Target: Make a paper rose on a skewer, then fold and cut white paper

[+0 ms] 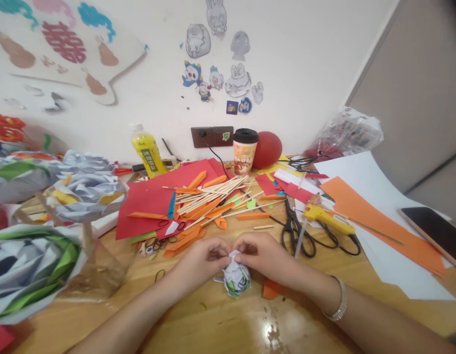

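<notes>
A small folded paper piece (237,279), white with green strips, rests near the middle of the wooden table (191,319). My left hand (209,255) pinches its upper left edge between thumb and fingers. From the other side my right hand (259,253) grips the upper right edge in the same way, and the fingertips of both hands almost meet at its top. A silvery bracelet (339,299) circles my right wrist. Just under my right forearm an orange paper scrap (272,289) shows in part.
Thin wooden sticks (213,196) lie over red paper (144,199) with folded orange strips. Black scissors (297,228) and a yellow glue gun (329,219) lie to the right, beside a phone (434,233). A lidded cup (245,152) and a yellow bottle (148,152) stand behind. Large paper constructions (36,270) fill the left.
</notes>
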Available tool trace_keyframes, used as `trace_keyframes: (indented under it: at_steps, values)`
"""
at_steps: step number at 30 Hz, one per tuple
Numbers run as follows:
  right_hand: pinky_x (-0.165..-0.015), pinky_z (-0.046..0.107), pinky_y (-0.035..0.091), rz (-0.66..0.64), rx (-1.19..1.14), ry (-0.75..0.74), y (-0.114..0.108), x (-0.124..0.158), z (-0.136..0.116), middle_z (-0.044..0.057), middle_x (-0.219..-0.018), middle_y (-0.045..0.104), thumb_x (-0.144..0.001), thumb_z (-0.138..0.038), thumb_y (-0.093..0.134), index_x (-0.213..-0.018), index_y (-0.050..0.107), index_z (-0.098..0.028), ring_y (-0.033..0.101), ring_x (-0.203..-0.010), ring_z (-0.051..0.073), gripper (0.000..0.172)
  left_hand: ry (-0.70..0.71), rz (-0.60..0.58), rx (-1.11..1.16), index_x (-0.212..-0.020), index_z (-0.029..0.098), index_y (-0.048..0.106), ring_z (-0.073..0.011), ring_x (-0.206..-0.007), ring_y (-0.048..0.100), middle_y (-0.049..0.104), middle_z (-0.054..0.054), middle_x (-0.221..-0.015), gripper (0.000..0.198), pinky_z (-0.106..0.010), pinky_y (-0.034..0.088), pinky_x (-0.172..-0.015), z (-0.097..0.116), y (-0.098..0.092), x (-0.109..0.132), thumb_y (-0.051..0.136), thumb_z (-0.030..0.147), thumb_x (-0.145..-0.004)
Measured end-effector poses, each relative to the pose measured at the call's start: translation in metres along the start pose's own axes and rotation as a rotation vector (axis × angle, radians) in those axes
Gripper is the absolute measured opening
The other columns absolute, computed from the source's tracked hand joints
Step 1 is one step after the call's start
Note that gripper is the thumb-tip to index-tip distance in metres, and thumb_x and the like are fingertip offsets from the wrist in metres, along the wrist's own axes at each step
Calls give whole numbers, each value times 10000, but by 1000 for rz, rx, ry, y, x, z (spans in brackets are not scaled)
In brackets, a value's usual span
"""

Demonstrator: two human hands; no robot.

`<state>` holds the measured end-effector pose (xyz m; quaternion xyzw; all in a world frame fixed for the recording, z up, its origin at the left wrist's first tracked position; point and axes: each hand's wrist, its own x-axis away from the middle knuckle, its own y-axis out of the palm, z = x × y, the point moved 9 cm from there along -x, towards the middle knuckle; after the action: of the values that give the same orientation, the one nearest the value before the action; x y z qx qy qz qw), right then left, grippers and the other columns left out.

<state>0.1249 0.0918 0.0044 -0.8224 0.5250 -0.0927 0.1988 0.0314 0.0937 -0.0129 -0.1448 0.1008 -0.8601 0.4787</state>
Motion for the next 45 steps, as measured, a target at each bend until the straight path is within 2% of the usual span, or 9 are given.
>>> trace_keyframes:
  at_steps: [8,11,14,19,25,28,34,42,45]
  values:
    - [-593,214,408,-14,237,-84,-1,5,-20,-9,-700,609,-730,-121,560,-756,606,-177,543,-658,118,76,130,111,-279,-629,165,605,-116,-574,516,598,4,-611,150,-212,390,-546,21,-5,9,547,255,-734]
    - [-646,245,425,72,269,-137,-9,5,-29,6,-740,639,-736,-123,561,-770,636,-187,560,-708,135,104,78,98,20,-712,161,619,-137,-624,550,618,-14,-670,144,-242,427,-602,13,-9,7,610,304,-702]
    - [-660,257,467,211,-7,-105,-24,5,-26,17,-758,667,-740,-163,566,-768,651,-185,601,-704,137,92,76,66,490,-884,165,608,-165,-747,576,623,-37,-796,298,-283,450,-691,8,-10,5,618,400,-700]
    - [-639,264,486,413,-216,-66,-35,11,-14,18,-703,652,-701,-174,593,-689,623,-168,607,-681,145,33,-30,-52,878,-954,155,570,-194,-759,597,606,-72,-859,348,-354,472,-703,5,22,9,514,449,-777]
    - [-702,266,472,369,21,-158,-26,11,-26,15,-817,645,-739,-128,544,-840,631,-201,587,-767,141,151,-91,180,789,-933,160,551,-114,-552,497,535,5,-673,342,-243,446,-469,-4,15,11,588,430,-725]
    - [-745,281,452,298,125,-241,-19,10,-34,25,-871,660,-791,-138,507,-896,637,-208,583,-821,148,181,-92,174,773,-918,167,549,-108,-586,471,511,15,-691,338,-220,419,-464,-5,14,10,594,435,-716]
    - [-669,293,434,359,461,-403,-10,19,-45,39,-764,616,-805,-121,471,-850,617,-182,538,-736,165,165,-43,133,686,-795,165,534,-96,-532,425,481,34,-615,300,-216,362,-474,-7,20,8,546,460,-742]
    - [-766,324,439,312,462,-407,-5,27,-64,69,-922,623,-834,-155,442,-980,609,-183,537,-864,185,223,-30,265,585,-913,168,568,-131,-616,454,546,-10,-721,407,-228,381,-524,-5,-2,10,553,517,-702]
    - [-768,311,444,283,378,-430,-2,32,-71,58,-963,607,-810,-150,462,-889,632,-202,538,-882,177,195,-25,342,608,-958,172,569,-153,-664,495,581,-23,-769,437,-251,410,-584,-6,-14,10,515,536,-721]
